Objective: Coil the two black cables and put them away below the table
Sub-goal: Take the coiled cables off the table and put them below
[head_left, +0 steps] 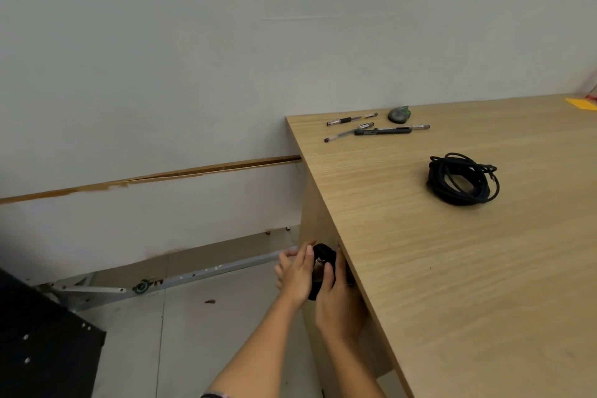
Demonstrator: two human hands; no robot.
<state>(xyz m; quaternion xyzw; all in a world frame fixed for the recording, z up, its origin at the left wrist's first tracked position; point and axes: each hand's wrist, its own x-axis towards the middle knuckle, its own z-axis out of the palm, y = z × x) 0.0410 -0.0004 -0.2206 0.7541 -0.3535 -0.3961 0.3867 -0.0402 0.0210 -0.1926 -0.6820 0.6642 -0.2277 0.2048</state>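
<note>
One coiled black cable [323, 256] is held beside the table's side panel, just under the tabletop [452, 284] edge; the left hand [296, 275] cups its left side with fingers bent round it; the right hand [337, 296] grips it, thumb pressed on the front; the second coiled cable [463, 179] lies on the tabletop, well apart; beyond it lie pens [352, 120] and a grey rounded object [399, 114].

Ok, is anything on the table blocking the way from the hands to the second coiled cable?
Nothing visible. The coiled cable lies alone on the table; the pens sit farther back, apart from it. The left hand and right hand hold the black bundle beside the table's edge.
</note>
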